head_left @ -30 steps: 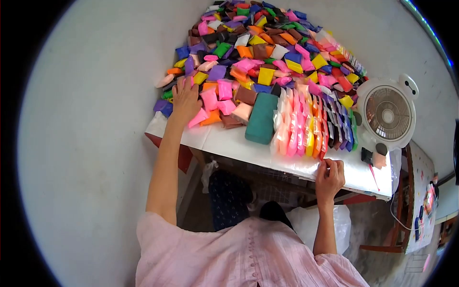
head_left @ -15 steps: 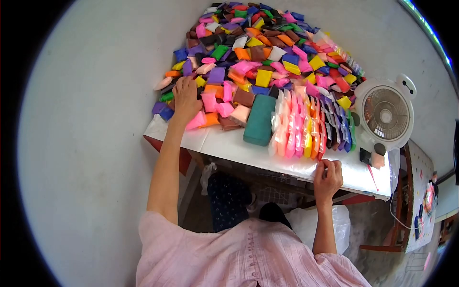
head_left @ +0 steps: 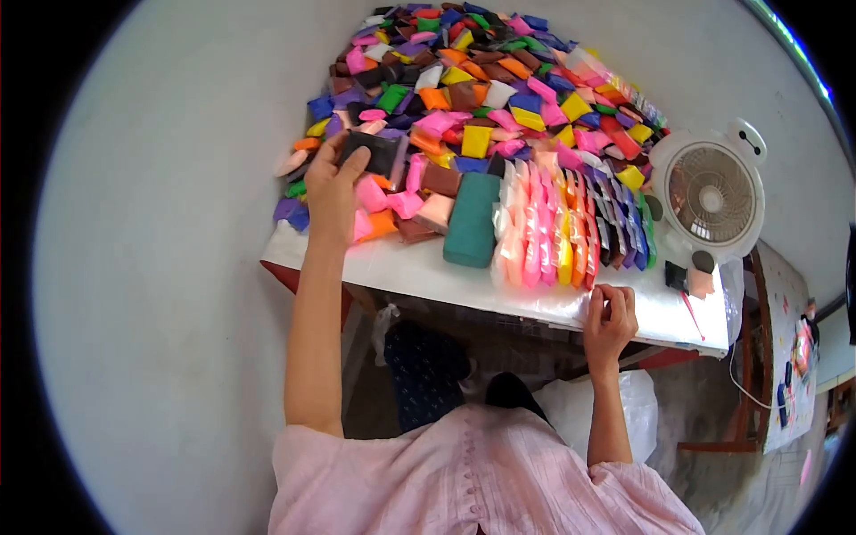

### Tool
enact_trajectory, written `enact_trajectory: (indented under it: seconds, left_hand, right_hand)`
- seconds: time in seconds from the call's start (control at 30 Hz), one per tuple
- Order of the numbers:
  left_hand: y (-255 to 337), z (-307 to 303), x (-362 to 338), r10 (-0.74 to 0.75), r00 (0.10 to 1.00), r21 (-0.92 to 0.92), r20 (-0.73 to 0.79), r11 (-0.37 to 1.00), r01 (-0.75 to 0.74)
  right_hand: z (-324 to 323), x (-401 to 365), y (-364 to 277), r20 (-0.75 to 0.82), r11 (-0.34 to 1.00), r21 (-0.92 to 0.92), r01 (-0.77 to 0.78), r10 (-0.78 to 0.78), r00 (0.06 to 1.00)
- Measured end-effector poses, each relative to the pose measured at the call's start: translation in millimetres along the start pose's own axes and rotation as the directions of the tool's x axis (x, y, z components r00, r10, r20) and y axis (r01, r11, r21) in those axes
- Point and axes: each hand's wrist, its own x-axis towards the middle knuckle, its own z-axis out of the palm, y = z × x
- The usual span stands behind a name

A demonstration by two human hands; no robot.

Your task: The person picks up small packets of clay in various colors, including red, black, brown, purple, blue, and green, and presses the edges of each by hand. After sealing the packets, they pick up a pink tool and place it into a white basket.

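Observation:
My left hand [head_left: 332,185] grips a black clay packet [head_left: 371,152], lifted just above the near left part of a big heap of coloured clay packets [head_left: 486,98] on a white-covered table [head_left: 428,272]. My right hand [head_left: 610,318] rests at the table's near edge with its fingers curled; a thin clear plastic sheet may lie under them, too faint to tell. A large teal block [head_left: 469,219] lies in front of the heap. Beside it stands a row of bagged clay strips [head_left: 571,232] in pink, yellow, orange and purple.
A small white desk fan [head_left: 709,194] stands at the table's right end, with a small black and pink item [head_left: 691,281] in front of it. A white plastic bag [head_left: 637,406] lies under the table. A cluttered shelf [head_left: 789,357] stands at far right.
My left hand, flat on the pink packets a second ago, has closed on a black packet and lifted it. The right hand has barely moved.

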Motion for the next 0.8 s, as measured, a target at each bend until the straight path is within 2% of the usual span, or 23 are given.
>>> enact_trajectory:
  seconds: [0.03, 0.07, 0.13, 0.17, 0.2, 0.27, 0.33, 0.47, 0.53, 0.6, 0.67, 0.8]
  left_hand:
    - [2.9, 10.2, -12.9, -0.069, 0.997, -0.129, 0.043, 0.989, 0.074]
    - [3.1, 19.3, -25.9, -0.133, 0.987, -0.254, 0.095, 0.955, 0.154]
    - [-1.0, 34.3, -52.4, -0.203, 0.955, -0.354, 0.217, 0.895, 0.271]
    - [-4.2, 42.4, -65.3, -0.230, 0.932, -0.397, 0.280, 0.856, 0.331]
    - [-8.5, 52.8, -78.9, -0.228, 0.933, -0.448, 0.278, 0.829, 0.336]
    - [-19.1, 73.7, -108.5, -0.234, 0.932, -0.540, 0.275, 0.764, 0.352]
    - [-31.2, 90.0, -135.7, -0.289, 0.905, -0.561, 0.312, 0.713, 0.421]
    - [-38.7, 113.6, -177.5, -0.376, 0.871, -0.556, 0.316, 0.671, 0.491]
    - [-36.9, 116.8, -186.8, -0.431, 0.857, -0.515, 0.283, 0.686, 0.515]
    - [-27.3, 118.3, -189.2, -0.409, 0.858, -0.469, 0.311, 0.719, 0.513]
    - [-21.2, 117.4, -190.0, -0.431, 0.836, -0.417, 0.341, 0.728, 0.545]
    - [-19.3, 123.2, -194.2, -0.393, 0.867, -0.400, 0.307, 0.773, 0.492]
  right_hand:
    - [-2.2, 0.7, -0.3, -0.009, 0.999, 0.042, -0.035, 0.035, 0.999]
    - [-2.1, 1.4, 4.1, -0.077, 0.992, 0.123, 0.026, -0.016, 0.997]
    - [-4.7, -2.7, 1.8, -0.143, 0.947, 0.316, -0.066, 0.116, 0.983]
    - [-7.2, -4.5, -6.0, -0.156, 0.949, 0.316, -0.020, 0.073, 0.985]
    - [-10.9, -4.3, -19.0, -0.169, 0.949, 0.315, 0.025, 0.030, 0.985]
    - [-16.3, -0.3, -47.6, -0.024, 0.921, 0.388, 0.039, -0.032, 0.999]
    - [-11.0, 1.6, -64.3, 0.097, 0.883, 0.461, -0.087, 0.048, 0.994]
    - [-2.8, 10.5, -75.2, 0.265, 0.705, 0.645, -0.295, 0.155, 0.952]
    - [-0.1, 4.4, -65.4, 0.285, 0.638, 0.701, -0.318, 0.158, 0.945]
    - [-0.9, 0.4, -62.7, 0.288, 0.584, 0.734, -0.347, 0.194, 0.938]
    - [-3.5, -1.1, -63.1, 0.280, 0.589, 0.725, -0.357, 0.223, 0.934]
    - [-11.8, -1.0, -62.5, 0.296, 0.606, 0.703, -0.372, 0.226, 0.928]
